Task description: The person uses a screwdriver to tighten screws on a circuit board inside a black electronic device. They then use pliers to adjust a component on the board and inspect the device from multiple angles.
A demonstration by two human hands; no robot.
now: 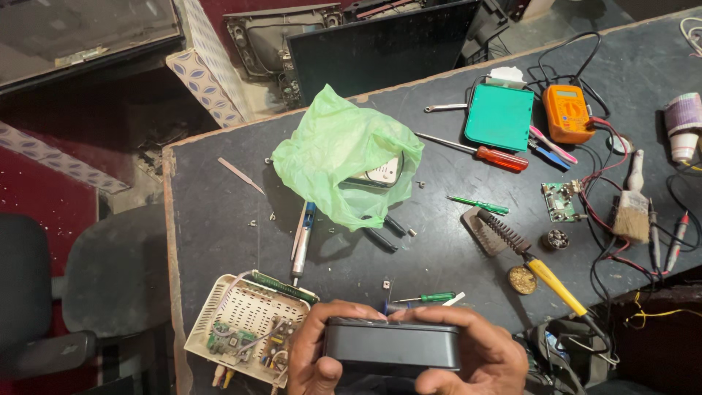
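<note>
Both my hands grip a small black rectangular box [392, 344] at the near edge of the dark workbench [219, 197]. My left hand [316, 351] wraps its left end, thumb in front and fingers over the top. My right hand [479, 355] wraps the right end the same way. Just beyond my fingers lies a small green-handled screwdriver [428, 298]. To the left of my left hand sits an open white plastic casing [245, 322] with a circuit board and wires inside.
A green plastic bag [344, 157] covers a device mid-bench. Around it lie a red-handled screwdriver [482, 152], a teal box [500, 115], an orange multimeter [566, 112], a soldering iron [537, 267], a brush [632, 205], a small circuit board [559, 200] and loose screws.
</note>
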